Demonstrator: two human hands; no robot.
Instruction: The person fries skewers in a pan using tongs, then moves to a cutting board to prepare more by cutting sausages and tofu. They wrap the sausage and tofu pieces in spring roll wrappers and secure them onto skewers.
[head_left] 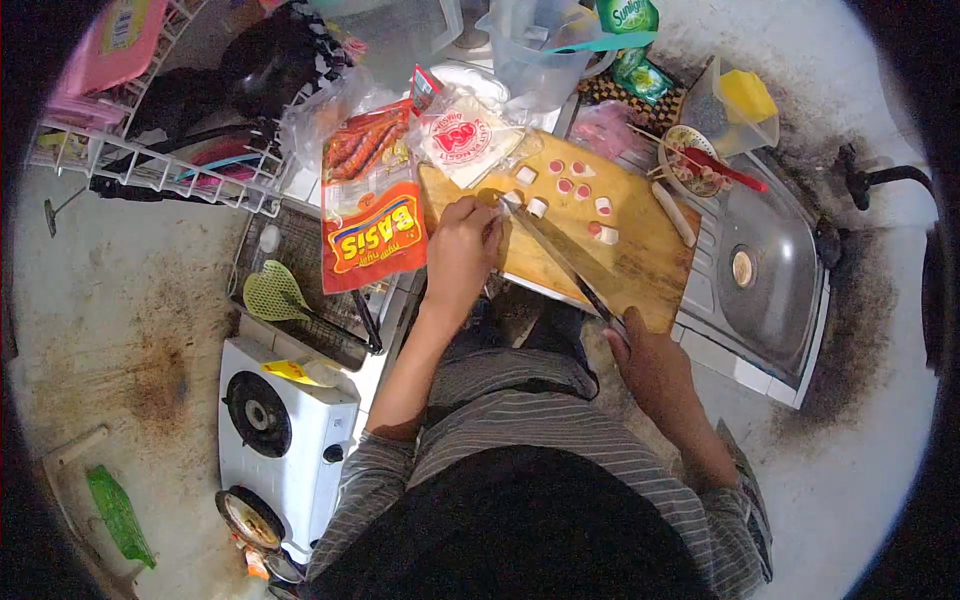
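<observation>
My right hand (645, 360) is wrapped round the handle of a long knife (560, 258), whose blade slants up and left across the wooden cutting board (645, 262). At the board's left edge, my left hand (468, 238) has its fingers pressed together beside the blade tip, at a small white piece (511, 198) partly hidden there. Several short white-wrapped pieces with pink centres (564, 186) lie on the board. Just above my left hand is a plastic package with red print (460, 138). The red sausage bag (375, 215) lies left of that hand.
A metal sink (775, 290) is right of the board. A stick-like piece (674, 214) and a bowl with a red utensil (690, 165) are at the board's right. Clear plastic containers (540, 65) stand behind. A white stove (300, 430) and a green spatula (272, 292) are at left.
</observation>
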